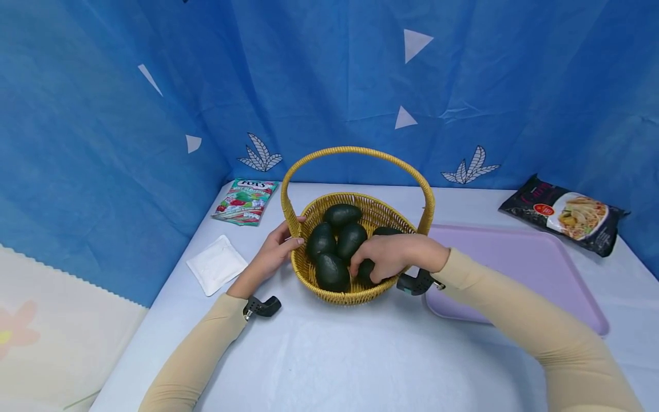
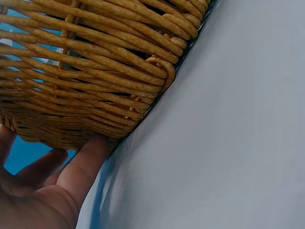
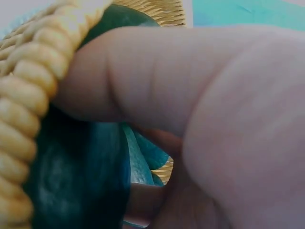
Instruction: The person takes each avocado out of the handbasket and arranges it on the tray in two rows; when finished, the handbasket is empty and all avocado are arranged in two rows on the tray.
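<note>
"Across the near part of the white surface (image 1: 329,360), what of me can you see?"

"Your left sleeve (image 1: 198,349) and right sleeve (image 1: 525,326), both beige, reaching forward."

"How are my hands?"

"Your right hand (image 1: 383,254) is down inside the wicker basket (image 1: 350,298), on its right side. Its fingers and thumb are bent around a dark green avocado (image 1: 366,273), near the basket's near right rim. Your left hand (image 1: 275,249) holds the basket's left side from outside, thumb and fingers parted to either side of the foot of the handle (image 1: 355,150)."

"Where are the other avocados?"

"Clustered in the basket, left of your right hand; more dark green shows just past that hand."

"What lies about the basket?"

"Near its right side, a flat lilac tray (image 1: 515,280), with your right forearm crossing above it. To the left, past your left wrist, a white packet (image 1: 216,265)."

"And farther off?"

"Far left, a green and red candy bag (image 1: 246,202). Far right, beyond the tray, a black noodle packet (image 1: 568,214). Farthest of all, a blue curtain (image 1: 319,86) printed with leaves and white shapes."
</note>
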A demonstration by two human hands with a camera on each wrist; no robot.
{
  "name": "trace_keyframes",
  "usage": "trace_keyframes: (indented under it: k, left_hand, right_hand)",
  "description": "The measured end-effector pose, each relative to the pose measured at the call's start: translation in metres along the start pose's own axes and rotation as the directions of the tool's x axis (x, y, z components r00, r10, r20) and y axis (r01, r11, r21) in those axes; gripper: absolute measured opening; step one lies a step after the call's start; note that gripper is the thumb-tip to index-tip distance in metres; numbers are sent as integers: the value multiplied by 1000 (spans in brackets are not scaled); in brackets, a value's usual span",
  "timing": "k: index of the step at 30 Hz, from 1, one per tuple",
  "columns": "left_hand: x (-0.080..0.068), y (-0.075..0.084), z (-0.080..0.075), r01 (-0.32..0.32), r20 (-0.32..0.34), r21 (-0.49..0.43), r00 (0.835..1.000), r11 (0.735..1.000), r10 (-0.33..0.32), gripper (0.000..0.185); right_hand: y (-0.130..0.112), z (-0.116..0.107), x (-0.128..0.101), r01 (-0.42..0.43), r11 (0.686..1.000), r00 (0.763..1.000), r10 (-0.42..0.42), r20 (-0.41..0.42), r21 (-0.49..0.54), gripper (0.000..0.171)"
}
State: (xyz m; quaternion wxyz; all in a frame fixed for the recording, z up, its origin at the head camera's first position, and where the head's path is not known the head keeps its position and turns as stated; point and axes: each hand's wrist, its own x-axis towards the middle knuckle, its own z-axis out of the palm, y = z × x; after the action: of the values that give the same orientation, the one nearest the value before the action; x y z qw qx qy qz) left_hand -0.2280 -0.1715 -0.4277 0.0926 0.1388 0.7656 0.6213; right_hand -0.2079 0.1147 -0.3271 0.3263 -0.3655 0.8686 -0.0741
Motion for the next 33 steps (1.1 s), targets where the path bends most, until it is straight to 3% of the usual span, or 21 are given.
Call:
trace_keyframes:
  k: [11,19,26,33]
  left_hand:
    - [-1,-2,-1,2,5,-1,1000,1000,-2,56]
    - [-1,0,-1,-14,2,7,1000,1000,14,56]
    - [0,-4,-1,-36,2,10,999,999,36,56]
    - [0,-5,-1,-47,2,4,999,999,47,56]
  right_hand:
    - [0,-14,-20,71,997,992,-72,-100,-16,42]
    - [5,-18,-41,149,988,960,-134,-246,41,41]
    - [9,-12,-60,122,982,946,-72,-315,141,42]
    - [13,-4,-76,155,969,927,-76,-368,190,40]
